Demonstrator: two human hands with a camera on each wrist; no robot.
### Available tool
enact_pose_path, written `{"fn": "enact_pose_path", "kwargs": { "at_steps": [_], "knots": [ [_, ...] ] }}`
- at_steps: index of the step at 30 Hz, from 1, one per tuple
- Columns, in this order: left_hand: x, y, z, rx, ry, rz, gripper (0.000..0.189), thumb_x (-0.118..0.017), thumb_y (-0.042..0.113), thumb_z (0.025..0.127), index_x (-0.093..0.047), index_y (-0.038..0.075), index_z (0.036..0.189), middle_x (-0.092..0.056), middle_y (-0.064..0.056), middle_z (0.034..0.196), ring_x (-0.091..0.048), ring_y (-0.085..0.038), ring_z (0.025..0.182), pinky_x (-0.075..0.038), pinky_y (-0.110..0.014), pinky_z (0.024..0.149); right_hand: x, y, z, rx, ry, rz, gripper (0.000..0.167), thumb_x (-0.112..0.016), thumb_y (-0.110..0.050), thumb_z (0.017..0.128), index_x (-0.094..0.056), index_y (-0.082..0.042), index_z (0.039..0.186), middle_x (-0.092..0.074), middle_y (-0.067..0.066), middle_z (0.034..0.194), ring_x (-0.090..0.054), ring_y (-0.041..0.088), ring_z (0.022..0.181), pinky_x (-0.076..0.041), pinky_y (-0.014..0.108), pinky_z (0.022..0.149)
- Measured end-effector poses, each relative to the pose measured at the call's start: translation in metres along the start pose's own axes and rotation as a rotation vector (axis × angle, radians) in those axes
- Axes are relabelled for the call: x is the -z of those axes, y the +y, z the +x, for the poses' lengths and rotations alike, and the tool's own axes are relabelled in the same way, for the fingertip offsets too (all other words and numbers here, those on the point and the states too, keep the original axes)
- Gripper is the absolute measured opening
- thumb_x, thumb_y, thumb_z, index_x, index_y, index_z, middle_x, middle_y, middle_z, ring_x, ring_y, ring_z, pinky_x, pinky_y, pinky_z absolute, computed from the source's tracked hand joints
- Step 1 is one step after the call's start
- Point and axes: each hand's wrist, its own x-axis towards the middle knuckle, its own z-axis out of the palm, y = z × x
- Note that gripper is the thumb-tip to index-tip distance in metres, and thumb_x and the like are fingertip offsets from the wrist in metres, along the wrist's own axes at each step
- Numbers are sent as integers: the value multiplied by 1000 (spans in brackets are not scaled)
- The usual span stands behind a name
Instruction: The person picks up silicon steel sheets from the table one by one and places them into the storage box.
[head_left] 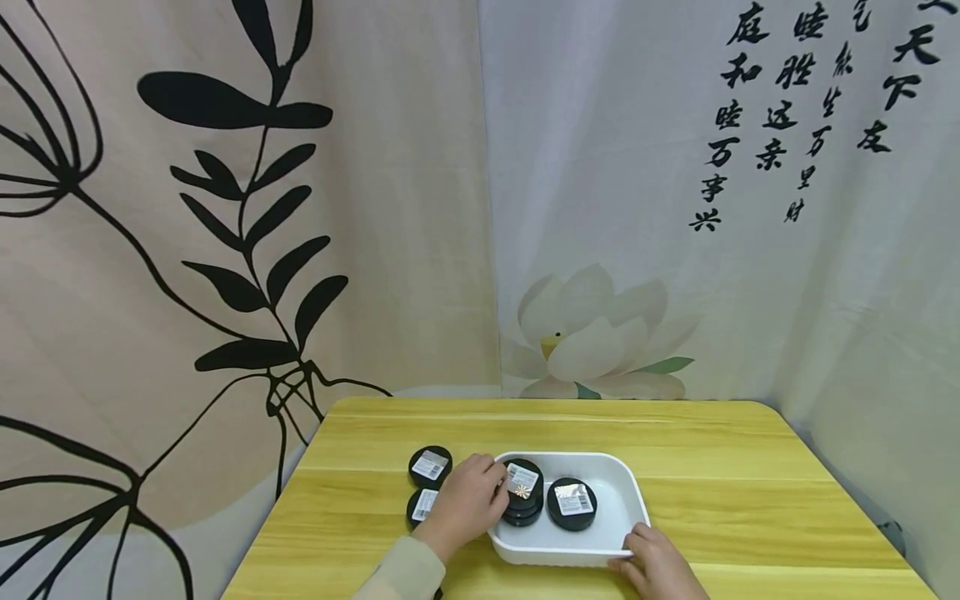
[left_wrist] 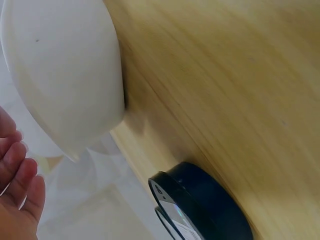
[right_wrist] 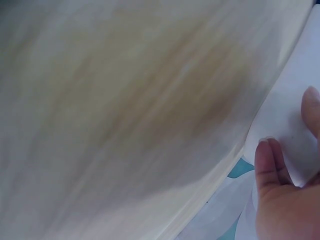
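A white tray (head_left: 611,500) sits on the table, holding a stack of flat round black containers (head_left: 522,482) and a single black container (head_left: 574,505) beside it, with pale barcode labels on top. My left hand (head_left: 468,500) reaches over the tray's left rim and holds the top container of the stack at its left side; the thumb's contact is partly hidden. In the left wrist view, the fingers (left_wrist: 32,187) are bent beyond the tray wall (left_wrist: 70,65). My right hand (head_left: 656,560) pinches the tray's front right corner, thumb inside and fingers outside.
Left of the tray, two more black containers (head_left: 431,467) lie on the wooden table (head_left: 712,467), the nearer one partly behind my left hand. A dark edge shows below the left sleeve (head_left: 408,571). Printed curtains (head_left: 405,208) hang behind the table.
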Motion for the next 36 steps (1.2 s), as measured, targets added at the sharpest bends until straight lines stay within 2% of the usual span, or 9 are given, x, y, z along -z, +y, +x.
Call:
{"fn": "enact_pose_path", "kwargs": {
  "at_steps": [5,11,15,22,28,36],
  "knots": [
    [1,-2,-4,28,-33,5,6,-67,22,91,-70,17,94,-61,7,85,-56,-10,78,-51,-25,72,2,-1,0,-10,-9,4,32,-89,-25,69,-57,-25,71,-44,-19,78,-39,-2,71,-40,25,61],
    [4,-8,-13,53,-18,26,8,-70,21,88,-69,15,93,-63,5,85,-59,-12,81,-53,-29,75,2,-2,0,-8,-14,4,31,-88,-25,69,-58,-25,72,-44,-18,77,-39,-2,71,-40,25,61],
    [3,-15,-20,79,-44,46,10,-69,23,90,-71,15,96,-64,4,87,-60,-13,82,-54,-31,78,2,-2,0,-1,-4,3,31,-89,-24,68,-58,-25,72,-44,-18,77,-39,-2,70,-40,25,60],
    [5,-23,-32,160,-92,65,12,-68,23,90,-71,15,97,-66,2,91,-61,-18,88,-53,-37,89,2,-3,1,-9,-8,2,32,-89,-23,68,-57,-25,71,-44,-18,77,-39,-2,71,-40,25,61],
    [4,-32,-44,231,-102,40,9,-69,23,89,-69,16,95,-65,3,92,-60,-18,90,-51,-39,88,1,-3,1,-9,-5,-2,32,-89,-23,69,-57,-25,70,-44,-18,78,-40,-2,71,-40,25,61],
    [4,-42,-58,347,-162,20,23,-69,28,88,-68,15,106,-62,0,103,-58,-22,101,-49,-45,93,2,-3,1,-11,-12,1,32,-88,-23,69,-57,-25,70,-45,-18,77,-40,-2,70,-40,24,61]
  ]
}}
